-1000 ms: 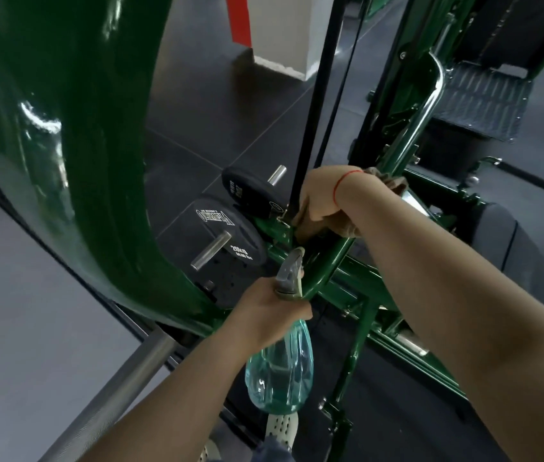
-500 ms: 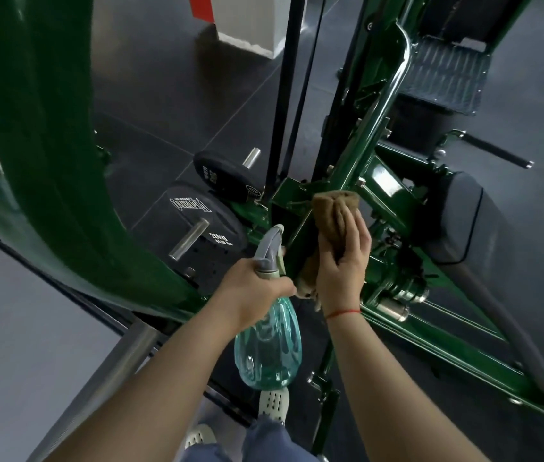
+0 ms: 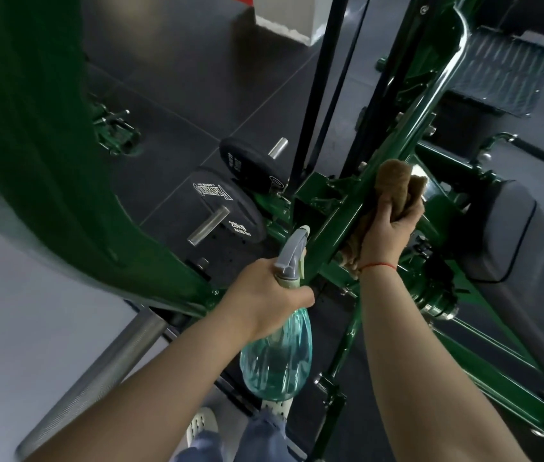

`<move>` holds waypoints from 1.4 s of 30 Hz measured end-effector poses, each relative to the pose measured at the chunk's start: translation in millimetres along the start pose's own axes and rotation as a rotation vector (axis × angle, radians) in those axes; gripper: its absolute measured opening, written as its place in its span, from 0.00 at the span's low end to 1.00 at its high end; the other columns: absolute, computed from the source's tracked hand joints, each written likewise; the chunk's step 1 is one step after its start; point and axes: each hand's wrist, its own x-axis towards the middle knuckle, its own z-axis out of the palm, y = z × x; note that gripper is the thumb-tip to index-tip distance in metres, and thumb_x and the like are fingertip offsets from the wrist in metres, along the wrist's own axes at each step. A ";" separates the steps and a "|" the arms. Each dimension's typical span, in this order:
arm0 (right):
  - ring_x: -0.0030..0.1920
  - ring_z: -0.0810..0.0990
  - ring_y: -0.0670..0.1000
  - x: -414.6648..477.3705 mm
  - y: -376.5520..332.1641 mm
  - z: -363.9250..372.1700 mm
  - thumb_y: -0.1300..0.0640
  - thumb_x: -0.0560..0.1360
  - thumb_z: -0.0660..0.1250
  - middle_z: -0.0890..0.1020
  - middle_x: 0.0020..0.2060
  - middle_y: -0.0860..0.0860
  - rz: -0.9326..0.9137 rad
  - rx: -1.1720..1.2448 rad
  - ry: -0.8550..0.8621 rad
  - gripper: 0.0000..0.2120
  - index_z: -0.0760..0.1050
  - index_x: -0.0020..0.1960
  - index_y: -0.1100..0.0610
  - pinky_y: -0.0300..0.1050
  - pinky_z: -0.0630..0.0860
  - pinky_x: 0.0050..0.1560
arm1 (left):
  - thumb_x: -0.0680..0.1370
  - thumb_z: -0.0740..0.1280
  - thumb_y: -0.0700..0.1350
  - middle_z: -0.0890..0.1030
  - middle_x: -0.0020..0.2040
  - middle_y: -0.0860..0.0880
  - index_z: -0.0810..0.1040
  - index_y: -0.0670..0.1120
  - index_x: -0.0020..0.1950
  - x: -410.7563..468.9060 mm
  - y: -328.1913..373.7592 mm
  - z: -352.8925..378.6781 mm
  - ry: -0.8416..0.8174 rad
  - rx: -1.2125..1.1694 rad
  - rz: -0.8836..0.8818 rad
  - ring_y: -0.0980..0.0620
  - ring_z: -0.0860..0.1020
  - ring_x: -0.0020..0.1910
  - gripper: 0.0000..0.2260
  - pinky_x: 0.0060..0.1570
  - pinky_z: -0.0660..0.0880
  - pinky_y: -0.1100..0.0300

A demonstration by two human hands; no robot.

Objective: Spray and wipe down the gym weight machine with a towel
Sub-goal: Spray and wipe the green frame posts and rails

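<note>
Two black weight plates [image 3: 227, 208] are sitting left of the green machine bar [image 3: 340, 225]. A big curved green part [image 3: 47, 161] is filling the left side and hiding the floor behind it. A dark seat pad [image 3: 503, 235] is lying to the right. The right hand [image 3: 387, 235] is pressing a brown towel [image 3: 393, 181] against the bar, its grip closed on the cloth. The left hand [image 3: 270, 295] is holding a see-through blue-green spray bottle [image 3: 277, 358] by the neck, grip wrapped tight, nozzle pointing up along the bar. How full the bottle is cannot be told.
</note>
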 end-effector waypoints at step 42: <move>0.34 0.81 0.55 -101.3 21.1 -18.4 0.44 0.79 0.62 0.81 0.36 0.56 0.698 0.181 -0.144 0.16 0.76 0.55 0.57 0.47 0.78 0.35 | 0.74 0.70 0.39 0.65 0.29 0.58 0.64 0.49 0.32 -59.7 -34.7 -16.2 -0.032 0.118 0.341 0.60 0.54 0.32 0.17 0.31 0.64 0.61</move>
